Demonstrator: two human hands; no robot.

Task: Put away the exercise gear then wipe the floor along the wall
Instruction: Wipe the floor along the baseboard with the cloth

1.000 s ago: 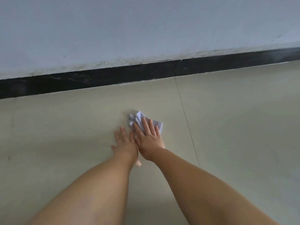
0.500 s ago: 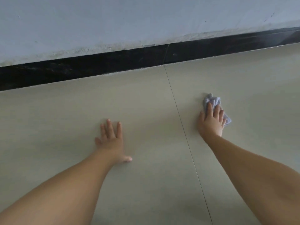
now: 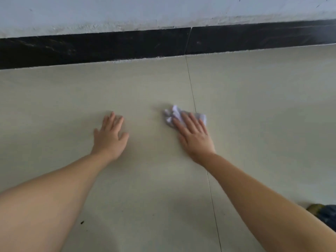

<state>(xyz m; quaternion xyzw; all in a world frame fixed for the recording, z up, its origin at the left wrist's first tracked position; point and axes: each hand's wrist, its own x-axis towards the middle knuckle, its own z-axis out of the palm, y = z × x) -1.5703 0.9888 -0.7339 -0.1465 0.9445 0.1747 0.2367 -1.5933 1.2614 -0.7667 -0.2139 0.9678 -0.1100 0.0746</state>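
Observation:
A crumpled white cloth (image 3: 171, 115) lies on the beige tiled floor (image 3: 254, 106), a short way from the wall. My right hand (image 3: 194, 135) presses flat on it with straight fingers, covering its near half. My left hand (image 3: 111, 135) rests flat on the bare floor to the left, fingers spread, apart from the cloth. No exercise gear is in view.
A black skirting board (image 3: 109, 48) runs along the foot of the pale wall (image 3: 163, 10). A tile joint (image 3: 190, 84) runs from the wall toward me, passing under the cloth. A small dark speck (image 3: 82, 222) lies near my left forearm. Dark fabric (image 3: 327, 215) shows at bottom right.
My right hand slid the cloth right across the tile joint, then back left onto it. My left hand stayed planted on the floor.

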